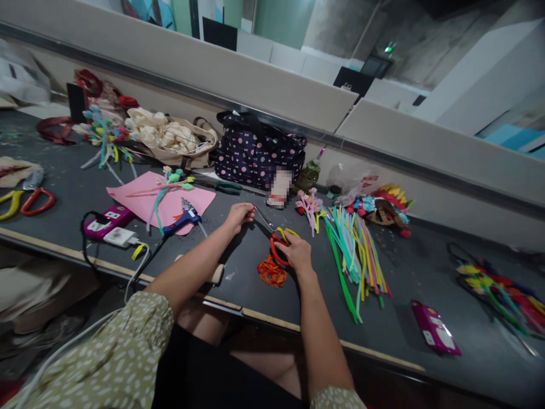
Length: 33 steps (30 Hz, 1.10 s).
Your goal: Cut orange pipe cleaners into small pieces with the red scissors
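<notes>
My right hand (298, 253) is closed around the red and yellow handles of a pair of scissors (279, 245). Their blades point up and left, towards my left hand (240, 217). The fingers of that hand are pinched together at the blade tips, on something small and reddish that I cannot make out. Just below the scissors lies a small heap of short orange and red fuzzy pieces (272, 271). To the right of my right hand, a bundle of long pipe cleaners (355, 250) in green, yellow, pink and pale blue is spread on the dark table (244, 307).
At left are a hot glue gun (183, 220) on pink paper (140, 196), a purple power strip (108, 221) with cords and another pair of scissors (32, 196). Behind stand a dotted bag (258, 150) and a green bottle (309, 175). A purple box (435, 328) lies right.
</notes>
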Each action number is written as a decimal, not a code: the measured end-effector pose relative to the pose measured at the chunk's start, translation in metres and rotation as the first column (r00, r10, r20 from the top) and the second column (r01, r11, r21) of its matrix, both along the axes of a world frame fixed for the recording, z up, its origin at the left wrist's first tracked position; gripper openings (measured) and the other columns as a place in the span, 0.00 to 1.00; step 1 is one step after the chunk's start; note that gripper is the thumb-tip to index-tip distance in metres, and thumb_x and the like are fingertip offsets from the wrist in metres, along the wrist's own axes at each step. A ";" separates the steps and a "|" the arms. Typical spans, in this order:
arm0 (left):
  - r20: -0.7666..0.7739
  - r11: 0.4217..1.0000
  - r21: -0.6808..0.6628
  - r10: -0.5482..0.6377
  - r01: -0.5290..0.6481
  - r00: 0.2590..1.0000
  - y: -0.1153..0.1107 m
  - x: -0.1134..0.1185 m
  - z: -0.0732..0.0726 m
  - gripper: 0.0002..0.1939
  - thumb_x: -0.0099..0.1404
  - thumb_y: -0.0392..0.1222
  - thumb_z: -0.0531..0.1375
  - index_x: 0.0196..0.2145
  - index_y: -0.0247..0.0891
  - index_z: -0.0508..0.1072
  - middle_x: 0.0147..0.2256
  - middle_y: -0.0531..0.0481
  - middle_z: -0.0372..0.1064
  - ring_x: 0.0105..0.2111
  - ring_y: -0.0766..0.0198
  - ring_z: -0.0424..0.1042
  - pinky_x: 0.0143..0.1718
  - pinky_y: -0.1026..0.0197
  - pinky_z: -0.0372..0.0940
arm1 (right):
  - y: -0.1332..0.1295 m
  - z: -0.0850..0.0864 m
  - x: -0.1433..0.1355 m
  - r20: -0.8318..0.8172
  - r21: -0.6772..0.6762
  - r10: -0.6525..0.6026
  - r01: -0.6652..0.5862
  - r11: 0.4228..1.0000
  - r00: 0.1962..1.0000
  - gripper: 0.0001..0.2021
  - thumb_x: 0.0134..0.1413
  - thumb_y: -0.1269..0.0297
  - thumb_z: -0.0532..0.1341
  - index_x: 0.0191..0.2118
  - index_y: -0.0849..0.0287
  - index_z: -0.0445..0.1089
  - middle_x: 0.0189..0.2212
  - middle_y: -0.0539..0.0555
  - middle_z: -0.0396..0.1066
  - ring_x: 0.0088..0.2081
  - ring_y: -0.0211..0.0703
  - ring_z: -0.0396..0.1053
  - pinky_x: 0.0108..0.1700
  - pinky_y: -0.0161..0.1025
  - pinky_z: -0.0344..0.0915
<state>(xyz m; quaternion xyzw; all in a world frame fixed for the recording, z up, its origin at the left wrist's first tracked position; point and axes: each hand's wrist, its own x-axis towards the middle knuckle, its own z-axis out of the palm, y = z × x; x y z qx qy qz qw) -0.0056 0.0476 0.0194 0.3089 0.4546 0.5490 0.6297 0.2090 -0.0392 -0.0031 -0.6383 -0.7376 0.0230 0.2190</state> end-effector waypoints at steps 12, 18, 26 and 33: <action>-0.122 0.989 0.087 0.128 -0.118 0.984 0.001 0.000 -0.001 0.03 0.52 0.36 0.59 0.26 0.33 0.69 0.22 0.51 0.67 0.17 0.73 0.63 0.18 0.69 0.58 | -0.008 0.016 -0.008 0.137 -0.003 -0.091 0.092 0.996 0.986 0.28 0.52 0.45 0.59 0.55 0.56 0.64 0.45 0.57 0.73 0.46 0.49 0.71 0.41 0.39 0.65; -0.144 0.966 0.246 0.116 -0.078 0.983 0.000 0.002 0.000 0.06 0.51 0.40 0.61 0.26 0.34 0.70 0.28 0.48 0.72 0.19 0.72 0.64 0.17 0.70 0.56 | -0.007 0.013 -0.005 0.168 -0.018 -0.098 0.102 0.995 0.981 0.25 0.54 0.48 0.59 0.54 0.54 0.64 0.46 0.56 0.73 0.46 0.47 0.71 0.42 0.39 0.64; -0.203 0.984 0.158 -0.054 0.087 0.978 -0.003 0.008 -0.002 0.03 0.51 0.35 0.63 0.24 0.34 0.71 0.26 0.47 0.72 0.17 0.73 0.63 0.17 0.71 0.55 | -0.007 0.014 -0.006 0.182 0.003 -0.082 0.083 0.997 0.980 0.22 0.54 0.48 0.60 0.52 0.53 0.67 0.45 0.56 0.73 0.44 0.47 0.71 0.41 0.38 0.64; -0.196 0.995 0.085 0.070 -0.054 0.978 0.000 0.004 -0.001 0.03 0.52 0.31 0.61 0.23 0.33 0.69 0.22 0.50 0.68 0.17 0.72 0.64 0.18 0.70 0.57 | -0.008 0.013 -0.006 0.170 0.022 -0.076 0.073 0.997 0.983 0.22 0.53 0.49 0.61 0.51 0.53 0.68 0.45 0.57 0.73 0.44 0.46 0.71 0.42 0.38 0.64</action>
